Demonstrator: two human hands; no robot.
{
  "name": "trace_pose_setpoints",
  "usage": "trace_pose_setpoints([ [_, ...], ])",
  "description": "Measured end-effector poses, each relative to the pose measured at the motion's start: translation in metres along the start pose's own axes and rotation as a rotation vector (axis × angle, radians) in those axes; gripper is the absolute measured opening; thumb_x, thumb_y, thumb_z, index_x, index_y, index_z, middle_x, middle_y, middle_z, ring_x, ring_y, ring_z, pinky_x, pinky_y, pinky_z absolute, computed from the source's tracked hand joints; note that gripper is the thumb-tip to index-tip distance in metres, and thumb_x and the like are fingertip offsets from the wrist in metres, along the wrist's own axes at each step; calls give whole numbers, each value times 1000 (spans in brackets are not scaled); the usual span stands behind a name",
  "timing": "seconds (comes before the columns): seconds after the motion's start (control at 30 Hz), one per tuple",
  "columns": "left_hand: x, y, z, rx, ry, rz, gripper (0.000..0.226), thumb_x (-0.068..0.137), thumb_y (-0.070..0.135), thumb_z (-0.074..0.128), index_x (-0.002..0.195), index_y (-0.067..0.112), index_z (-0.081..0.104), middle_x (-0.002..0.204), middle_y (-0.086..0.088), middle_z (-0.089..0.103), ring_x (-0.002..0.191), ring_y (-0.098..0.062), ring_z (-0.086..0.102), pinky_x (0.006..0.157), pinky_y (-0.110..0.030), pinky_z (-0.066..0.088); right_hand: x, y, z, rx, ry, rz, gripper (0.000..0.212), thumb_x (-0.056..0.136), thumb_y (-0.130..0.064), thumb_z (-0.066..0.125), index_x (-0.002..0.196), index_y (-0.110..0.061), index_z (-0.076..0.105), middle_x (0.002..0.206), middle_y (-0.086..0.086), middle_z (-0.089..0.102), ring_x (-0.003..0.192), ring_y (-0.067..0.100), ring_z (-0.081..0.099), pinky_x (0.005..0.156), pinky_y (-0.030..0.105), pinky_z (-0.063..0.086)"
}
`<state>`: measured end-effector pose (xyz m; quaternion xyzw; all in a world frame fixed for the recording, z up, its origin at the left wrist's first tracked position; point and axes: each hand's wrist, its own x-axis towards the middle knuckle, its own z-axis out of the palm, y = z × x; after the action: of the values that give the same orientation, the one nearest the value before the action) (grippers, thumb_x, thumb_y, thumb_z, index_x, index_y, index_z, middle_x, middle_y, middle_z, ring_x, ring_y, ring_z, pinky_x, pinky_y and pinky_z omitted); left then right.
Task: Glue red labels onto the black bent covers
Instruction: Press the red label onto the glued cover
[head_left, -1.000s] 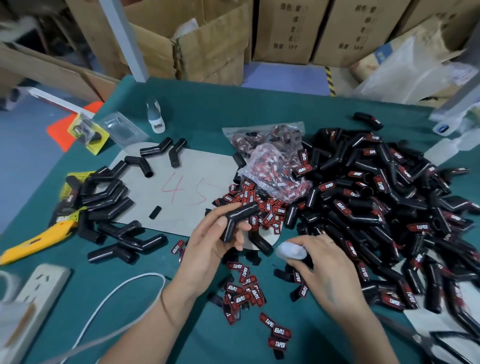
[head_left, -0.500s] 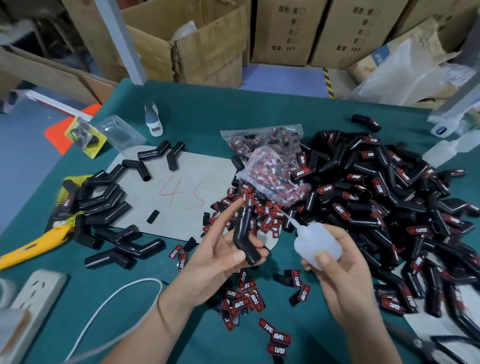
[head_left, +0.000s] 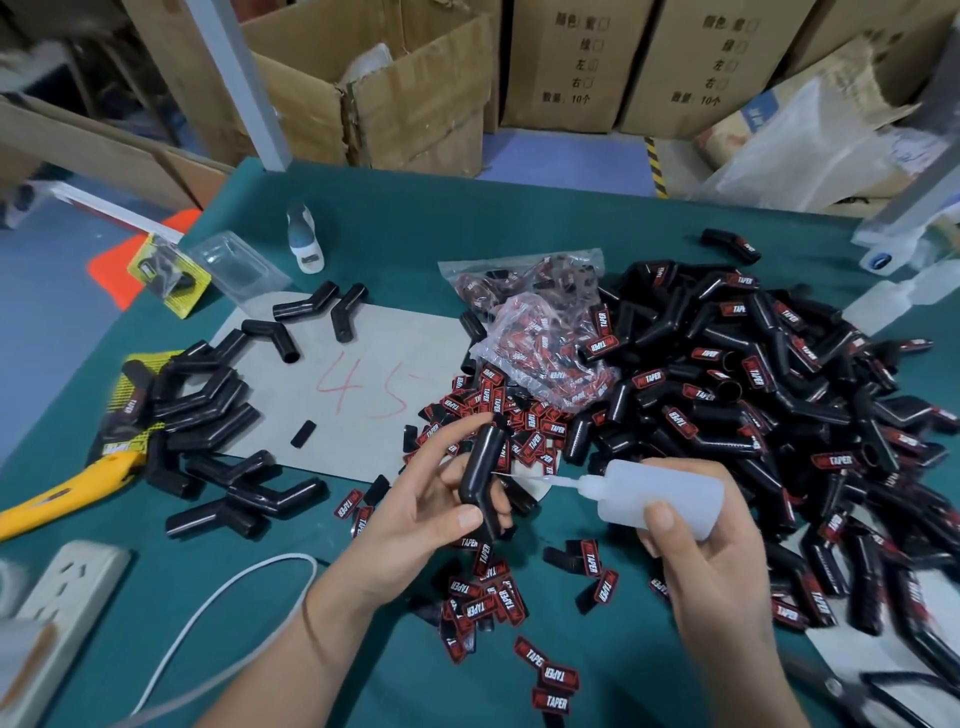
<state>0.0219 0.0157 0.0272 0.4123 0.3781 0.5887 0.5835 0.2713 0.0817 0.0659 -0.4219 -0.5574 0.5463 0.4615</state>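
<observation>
My left hand (head_left: 415, 519) holds one black bent cover (head_left: 480, 473) upright between thumb and fingers. My right hand (head_left: 711, 566) grips a translucent white glue bottle (head_left: 660, 496), tipped sideways, its thin nozzle pointing left at the cover. Loose red labels (head_left: 488, 597) printed TAPER lie scattered on the green table under and between my hands. A large heap of labelled black covers (head_left: 769, 405) fills the right side. Unlabelled covers (head_left: 208, 415) lie in a smaller pile at the left.
A grey card (head_left: 363, 374) marked 45 lies mid-table. Clear bags of labels (head_left: 540, 332) sit behind it. A yellow knife (head_left: 62, 493), a power strip (head_left: 67, 587) with white cable, scissors (head_left: 883, 696) at the bottom right, and a small bottle (head_left: 305, 239) are around. Cardboard boxes stand beyond the table.
My right hand picked the glue bottle up from the table and swung its nozzle toward the cover. My left hand turned the cover from lying across to upright.
</observation>
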Motion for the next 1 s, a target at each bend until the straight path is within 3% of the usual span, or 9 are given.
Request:
trace_pose_setpoints([
  [0.13, -1, 0, -1, -5, -23, -4, 74, 99, 24, 74, 161, 23, 34, 108, -15, 67, 98, -31, 66, 90, -40, 53, -5, -11, 3, -57, -4, -111, 24, 84, -34, 72, 108, -35, 69, 104, -11, 69, 88, 0, 66, 73, 10, 51],
  [0.23, -2, 0, -1, -10, -32, -8, 75, 99, 24, 74, 162, 21, 33, 108, -15, 67, 98, -31, 66, 91, -41, 53, -7, -14, 5, -65, -23, -149, 33, 81, -17, 76, 104, -41, 70, 100, -17, 68, 87, -3, 66, 70, 9, 51],
  [0.33, -3, -1, -1, -9, -43, -8, 75, 99, 24, 73, 162, 21, 33, 109, -14, 67, 99, -31, 65, 92, -43, 52, -9, -14, 7, -78, -20, -174, 45, 82, -7, 66, 104, -45, 70, 98, -19, 66, 85, -3, 66, 68, 8, 51],
  [0.47, -2, -3, -2, -12, -47, -6, 76, 100, 23, 73, 163, 18, 30, 108, -14, 66, 98, -33, 64, 92, -45, 51, -9, -19, 9, -80, -2, -212, 37, 80, -20, 75, 106, -46, 71, 100, -19, 64, 86, -3, 65, 70, 8, 50],
  [0.57, -2, -3, -2, -18, -47, -5, 76, 100, 23, 73, 163, 18, 30, 107, -15, 66, 97, -33, 64, 90, -44, 52, -8, -21, 11, -77, 13, -206, 30, 81, -32, 67, 106, -48, 70, 99, -19, 64, 85, -3, 65, 68, 7, 50],
  [1.0, -3, -3, -3, -6, -67, -9, 78, 100, 24, 72, 164, 16, 29, 105, -15, 66, 95, -33, 64, 90, -42, 51, -10, -22, 10, -77, 7, -194, 28, 80, -33, 68, 105, -46, 71, 98, -15, 65, 81, 0, 66, 65, 10, 51],
])
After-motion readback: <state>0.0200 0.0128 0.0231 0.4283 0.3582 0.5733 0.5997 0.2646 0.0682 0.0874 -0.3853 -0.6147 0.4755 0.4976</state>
